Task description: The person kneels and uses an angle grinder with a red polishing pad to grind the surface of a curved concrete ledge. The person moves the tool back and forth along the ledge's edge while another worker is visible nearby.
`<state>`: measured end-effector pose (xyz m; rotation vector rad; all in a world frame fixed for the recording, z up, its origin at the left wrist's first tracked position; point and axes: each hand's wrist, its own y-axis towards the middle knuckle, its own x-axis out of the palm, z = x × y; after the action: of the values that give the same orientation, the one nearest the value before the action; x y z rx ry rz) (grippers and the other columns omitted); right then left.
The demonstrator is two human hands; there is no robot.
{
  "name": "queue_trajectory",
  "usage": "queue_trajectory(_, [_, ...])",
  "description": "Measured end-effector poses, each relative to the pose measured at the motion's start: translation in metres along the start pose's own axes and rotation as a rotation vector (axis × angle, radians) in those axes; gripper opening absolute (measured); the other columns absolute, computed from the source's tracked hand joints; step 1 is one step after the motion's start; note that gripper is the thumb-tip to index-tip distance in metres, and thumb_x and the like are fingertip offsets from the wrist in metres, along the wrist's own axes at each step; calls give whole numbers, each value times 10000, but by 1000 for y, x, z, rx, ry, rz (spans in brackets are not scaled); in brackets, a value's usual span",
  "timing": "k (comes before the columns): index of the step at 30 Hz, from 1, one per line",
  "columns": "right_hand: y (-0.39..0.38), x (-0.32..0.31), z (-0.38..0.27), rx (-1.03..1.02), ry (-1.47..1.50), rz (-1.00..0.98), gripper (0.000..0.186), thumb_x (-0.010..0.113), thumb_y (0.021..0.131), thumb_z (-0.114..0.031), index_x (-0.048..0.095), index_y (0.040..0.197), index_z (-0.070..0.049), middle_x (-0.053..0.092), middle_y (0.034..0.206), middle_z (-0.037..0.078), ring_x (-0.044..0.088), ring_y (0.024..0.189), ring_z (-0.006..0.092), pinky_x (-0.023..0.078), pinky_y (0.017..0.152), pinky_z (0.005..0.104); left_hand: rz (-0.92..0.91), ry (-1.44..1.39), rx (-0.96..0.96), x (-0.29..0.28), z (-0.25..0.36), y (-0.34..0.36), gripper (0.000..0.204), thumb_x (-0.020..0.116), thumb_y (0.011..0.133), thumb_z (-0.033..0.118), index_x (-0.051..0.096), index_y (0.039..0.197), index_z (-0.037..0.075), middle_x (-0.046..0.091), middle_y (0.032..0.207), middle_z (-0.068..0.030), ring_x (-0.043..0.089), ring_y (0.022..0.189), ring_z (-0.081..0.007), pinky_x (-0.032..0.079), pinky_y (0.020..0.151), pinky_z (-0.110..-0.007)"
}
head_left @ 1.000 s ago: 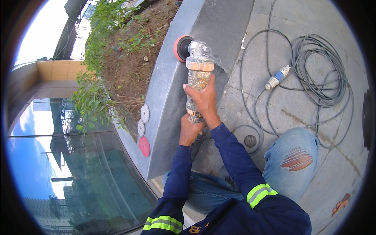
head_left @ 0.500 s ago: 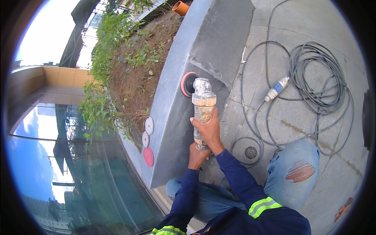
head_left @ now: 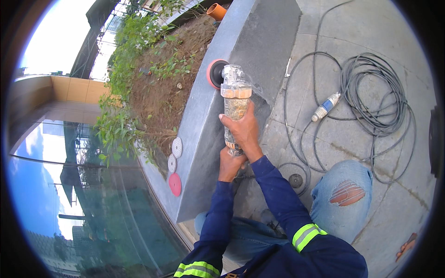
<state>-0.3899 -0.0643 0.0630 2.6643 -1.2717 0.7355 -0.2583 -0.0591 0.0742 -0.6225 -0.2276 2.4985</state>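
Note:
Both of my hands hold a dusty angle grinder (head_left: 235, 99) with a worn orange and grey body. My left hand (head_left: 230, 165) is wrapped round its rear end. Farther up, my right hand (head_left: 243, 129) grips the body, thumb along its left side. At the far end, a red-rimmed round pad with a black backing (head_left: 216, 74) stands at the upper edge of the grey planter wall (head_left: 197, 125); whether it touches, I cannot tell. Two white polishing discs (head_left: 176, 147) and a pink disc (head_left: 174, 184) lie in a row on the wall's top, left of my hands.
A coiled grey cable (head_left: 371, 92) with a blue and white connector (head_left: 326, 107) lies on the paving at right. Beside my bent knee (head_left: 343, 199) is a dark round disc (head_left: 295, 180). Soil with plants (head_left: 162, 97) fills the planter; glass panels (head_left: 106, 208) stand at left.
Both hands and the grinder have moved farther away and slightly left, bringing the pad along the wall's edge. My knee has shifted a little left.

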Motion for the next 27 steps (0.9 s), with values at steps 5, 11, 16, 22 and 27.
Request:
queue_trajectory(5, [-33, 2, 7, -26, 39, -5, 739, 902, 849, -253, 486, 1406, -1, 723, 1202, 201, 741, 1074, 309, 587, 928, 416, 10, 32, -48, -11, -18, -32, 307, 844, 800, 34, 728, 1071, -50, 781, 904, -85, 695, 636, -141, 485, 503, -279])
queue_trajectory(11, [-61, -10, 26, 135, 18, 6, 807, 875, 864, -266, 430, 1475, 17, 716, 1241, 253, 749, 1098, 392, 578, 952, 474, 4, 57, -131, -11, -45, -51, 324, 839, 792, 37, 723, 1084, -45, 777, 908, -77, 696, 641, -137, 501, 505, -282])
queue_trajectory(16, [-37, -8, 20, 98, 47, 40, 757, 907, 846, -258, 481, 1416, 1, 702, 1215, 188, 724, 1055, 283, 580, 921, 410, -18, 71, -76, -11, -33, -30, 319, 822, 793, 33, 717, 1084, -44, 771, 898, -76, 690, 632, -137, 503, 504, -282])
queue_trajectory(22, [-19, 4, 1, 11, 26, -12, 726, 899, 852, -248, 488, 1396, -2, 715, 1156, 164, 730, 990, 261, 595, 872, 406, -7, -2, -24, -10, -11, -17, 292, 820, 798, 37, 722, 1062, -40, 766, 875, -77, 689, 631, -137, 500, 507, -284])
queue_trajectory(27, [-41, -3, 20, -17, 67, 8, 696, 893, 858, -234, 499, 1386, -9, 714, 1157, 166, 730, 999, 254, 595, 880, 399, 4, 0, -57, -3, -24, -39, 286, 819, 792, 36, 723, 1050, -39, 764, 869, -75, 688, 631, -136, 504, 518, -286])
